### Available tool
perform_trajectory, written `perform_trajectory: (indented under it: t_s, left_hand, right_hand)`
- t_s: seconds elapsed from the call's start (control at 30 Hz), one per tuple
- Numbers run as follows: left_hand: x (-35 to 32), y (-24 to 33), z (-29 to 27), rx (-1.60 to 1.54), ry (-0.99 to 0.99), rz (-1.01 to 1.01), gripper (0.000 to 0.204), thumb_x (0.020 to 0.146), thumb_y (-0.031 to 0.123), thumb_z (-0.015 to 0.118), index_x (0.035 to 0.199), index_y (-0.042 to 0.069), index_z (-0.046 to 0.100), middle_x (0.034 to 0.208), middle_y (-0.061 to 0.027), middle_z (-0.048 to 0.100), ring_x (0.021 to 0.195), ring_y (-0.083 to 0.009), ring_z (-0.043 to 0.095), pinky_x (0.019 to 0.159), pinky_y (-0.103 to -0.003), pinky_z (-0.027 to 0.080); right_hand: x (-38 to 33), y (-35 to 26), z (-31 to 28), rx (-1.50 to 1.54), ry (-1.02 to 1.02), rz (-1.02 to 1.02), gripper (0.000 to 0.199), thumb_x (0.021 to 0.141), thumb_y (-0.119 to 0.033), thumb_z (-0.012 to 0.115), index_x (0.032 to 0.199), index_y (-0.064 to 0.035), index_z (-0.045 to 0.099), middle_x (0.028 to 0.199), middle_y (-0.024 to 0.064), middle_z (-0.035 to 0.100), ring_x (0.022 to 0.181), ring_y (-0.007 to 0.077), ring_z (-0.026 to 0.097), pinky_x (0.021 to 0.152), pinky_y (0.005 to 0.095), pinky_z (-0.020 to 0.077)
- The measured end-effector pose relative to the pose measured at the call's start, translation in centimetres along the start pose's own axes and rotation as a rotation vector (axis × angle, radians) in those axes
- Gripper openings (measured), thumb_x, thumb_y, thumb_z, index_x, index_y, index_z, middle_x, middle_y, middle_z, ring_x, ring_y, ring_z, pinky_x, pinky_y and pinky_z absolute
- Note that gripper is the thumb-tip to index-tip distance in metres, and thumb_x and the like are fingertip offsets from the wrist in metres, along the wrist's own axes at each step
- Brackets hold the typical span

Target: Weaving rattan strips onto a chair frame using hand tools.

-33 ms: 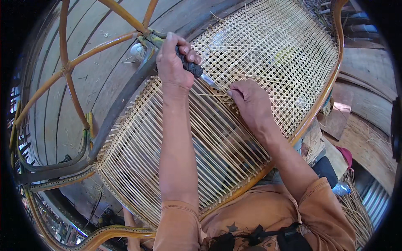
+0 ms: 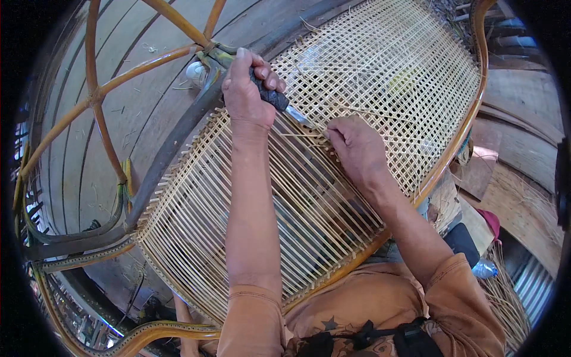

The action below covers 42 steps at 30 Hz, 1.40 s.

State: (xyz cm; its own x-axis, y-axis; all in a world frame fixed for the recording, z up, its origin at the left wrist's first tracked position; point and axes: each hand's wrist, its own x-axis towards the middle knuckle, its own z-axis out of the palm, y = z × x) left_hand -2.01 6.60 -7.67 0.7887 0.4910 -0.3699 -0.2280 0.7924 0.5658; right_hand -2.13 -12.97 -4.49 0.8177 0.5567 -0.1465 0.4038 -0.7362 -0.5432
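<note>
My left hand [image 2: 247, 89] is closed around the black wrapped handle of a metal-bladed tool [image 2: 273, 99]. The blade slants down to the right, and its tip meets the strands at the edge of the weave. Close to that tip, my right hand [image 2: 357, 143] pinches a thin cane strand [image 2: 297, 135] between thumb and forefinger. Both hands are over a cane panel [image 2: 380, 65] stretched in a curved rattan frame [image 2: 440, 169]. Its far right part is a tight open lattice; the nearer left part has parallel cane strands [image 2: 190, 202] running one way.
Bent rattan poles [image 2: 128, 74] form a branching frame at the upper left, above a plank floor [image 2: 65, 149]. A dark curved rail [image 2: 169, 146] borders the panel's left side. At the right lie wooden boards [image 2: 523, 178], a clear plastic bottle [image 2: 485, 269] and a bundle of loose cane [image 2: 505, 297].
</note>
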Motion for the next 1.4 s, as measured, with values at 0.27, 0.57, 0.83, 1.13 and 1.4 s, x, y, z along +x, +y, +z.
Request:
perform_trajectory:
  t_s: [0.27, 0.57, 0.83, 1.13, 1.4]
  left_hand:
    - [-0.2, 0.3, -0.2, -0.016, 0.007, -0.004, 0.029, 0.088, 0.03, 0.057, 0.072, 0.007, 0.05, 0.061, -0.0022, 0.044, 0.052, -0.0149, 0.044, 0.049, -0.032, 0.041]
    - [0.4, 0.2, -0.3, 0.003, -0.016, -0.033, 0.028, 0.088, 0.027, 0.057, 0.07, 0.007, 0.05, 0.061, -0.0021, 0.044, 0.052, -0.0148, 0.044, 0.048, -0.032, 0.042]
    - [1.0, 0.2, -0.5, 0.027, -0.055, -0.052, 0.026, 0.088, 0.024, 0.056, 0.069, 0.006, 0.051, 0.06, -0.0019, 0.044, 0.051, -0.0142, 0.045, 0.047, -0.031, 0.043]
    - [1.0, 0.1, -0.6, 0.072, -0.101, -0.036, 0.025, 0.087, 0.027, 0.06, 0.075, 0.007, 0.051, 0.063, -0.0004, 0.044, 0.055, -0.0139, 0.045, 0.053, -0.032, 0.042]
    - [1.3, -0.1, -0.9, 0.062, -0.13, -0.032, 0.025, 0.087, 0.027, 0.06, 0.076, 0.006, 0.052, 0.062, -0.0008, 0.044, 0.055, -0.0145, 0.046, 0.053, -0.034, 0.045]
  right_hand:
    - [-0.4, -1.1, -0.7, -0.103, -0.144, -0.036, 0.011, 0.086, -0.018, 0.053, 0.087, -0.0077, 0.058, 0.082, 0.0127, 0.055, 0.075, 0.0339, 0.057, 0.067, 0.043, 0.0483]
    - [0.0, -1.7, -0.9, -0.234, -0.205, -0.051, 0.009, 0.084, -0.012, 0.052, 0.086, -0.005, 0.057, 0.084, 0.0143, 0.055, 0.077, 0.0345, 0.058, 0.067, 0.0427, 0.0484]
    - [1.3, -3.4, -2.1, -0.348, -0.461, 0.001, 0.017, 0.084, -0.01, 0.045, 0.095, -0.0036, 0.057, 0.096, 0.0167, 0.057, 0.09, 0.0357, 0.06, 0.079, 0.0435, 0.0493]
    - [2.2, -2.2, -2.0, -0.403, -0.454, -0.303, 0.018, 0.081, -0.005, 0.05, 0.098, -0.0016, 0.054, 0.091, 0.015, 0.052, 0.078, 0.0326, 0.06, 0.071, 0.0404, 0.0506]
    - [2.9, -1.6, -2.5, -0.41, -0.555, -0.373, 0.018, 0.083, -0.005, 0.046, 0.099, -0.0023, 0.055, 0.096, 0.0146, 0.052, 0.09, 0.0312, 0.057, 0.077, 0.0393, 0.0489]
